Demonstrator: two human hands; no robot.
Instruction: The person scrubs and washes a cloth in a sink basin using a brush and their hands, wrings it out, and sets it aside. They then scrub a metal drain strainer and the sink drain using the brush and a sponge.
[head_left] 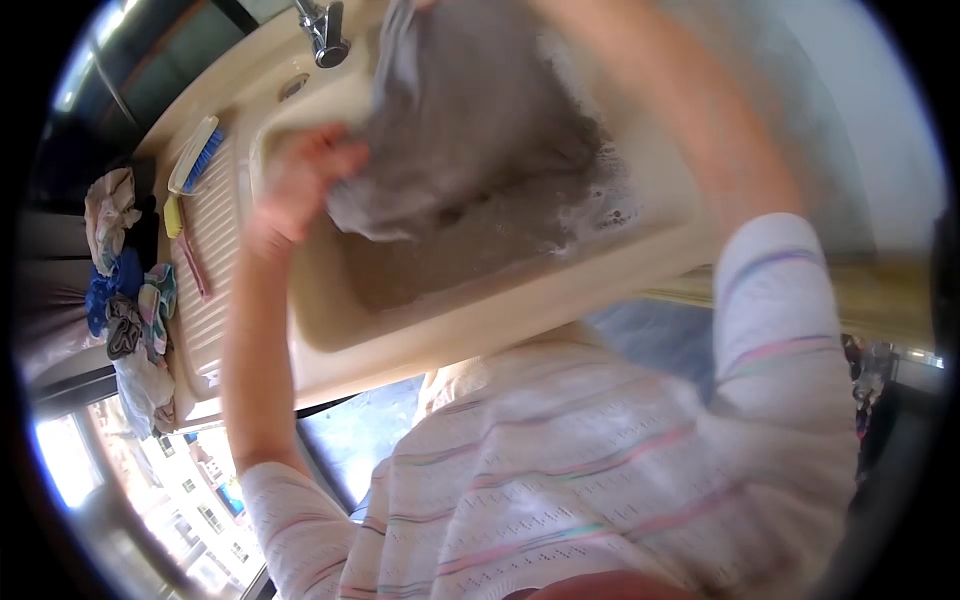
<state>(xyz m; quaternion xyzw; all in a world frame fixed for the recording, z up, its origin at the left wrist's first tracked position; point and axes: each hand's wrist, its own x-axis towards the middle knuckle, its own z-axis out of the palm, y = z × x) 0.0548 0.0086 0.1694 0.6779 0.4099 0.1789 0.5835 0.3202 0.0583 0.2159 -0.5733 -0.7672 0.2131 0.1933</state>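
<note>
Where the ribbed draining board [226, 255] ended on the left, a row of crumpled cloths [117, 288], among them blue, grey and patterned pieces, lay along its left edge. Near the board's far left corner rested a scrubbing brush [195, 155] with blue bristles; just nearer along the same edge lay a pink-handled tool [192, 264] with a yellow end. The left hand [303, 180] stood over the left edge of the cream sink [440, 348], its fingers bent and its fingertips at the margin of a grey fabric [480, 110]; blur prevented telling whether it gripped. At the far edge, close to the far left corner of the basin, stood a chrome tap [326, 45]. The grey fabric, wet and bunched, occupied the far part of the basin, its lower portion in cloudy water [470, 255]. Suds [612, 205] floated toward the right edge. The right forearm [690, 100] crossed the right edge toward the far side; the right hand lay outside the view, so its state could not be told.
</note>
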